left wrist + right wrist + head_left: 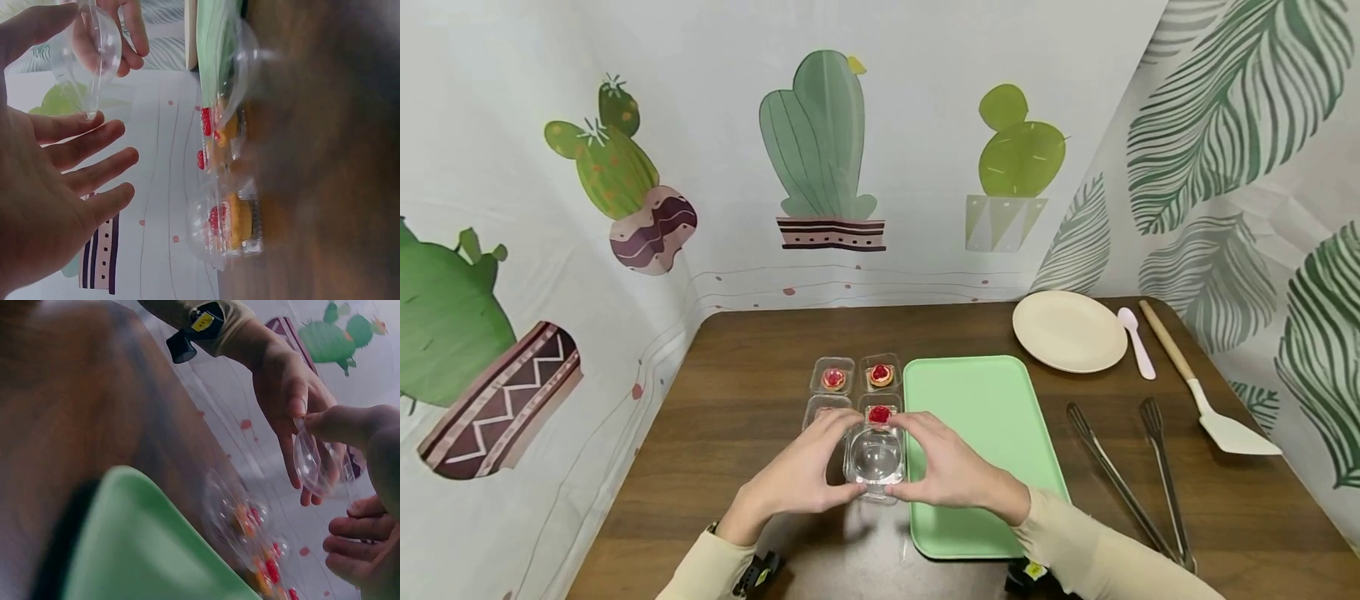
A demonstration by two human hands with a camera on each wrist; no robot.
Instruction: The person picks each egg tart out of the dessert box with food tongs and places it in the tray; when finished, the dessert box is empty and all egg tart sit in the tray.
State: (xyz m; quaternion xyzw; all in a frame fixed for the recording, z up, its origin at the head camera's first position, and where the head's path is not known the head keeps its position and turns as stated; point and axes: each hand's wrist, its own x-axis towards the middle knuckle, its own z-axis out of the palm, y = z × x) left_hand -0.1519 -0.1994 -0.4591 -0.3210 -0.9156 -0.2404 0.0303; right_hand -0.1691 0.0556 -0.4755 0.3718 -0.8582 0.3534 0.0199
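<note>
Two hands hold a round, see-through plastic dome [876, 454] up in the air over the brown wooden counter [737, 358]. The left hand [801, 467], on the dome's 9 o'clock side, and the right hand [951, 467], on its 3 o'clock side, are partly open, pinching the rim with thumbs and fingertips. The plastic looks thin and slippery, so it could drop if one hand let go first, or bend if squeezed too hard. Falling toward 12 o'clock, it might squash the small red-topped tart [880, 414]. A low right arm could bump the flat, light green tray [970, 392] toward 2 o'clock.
</note>
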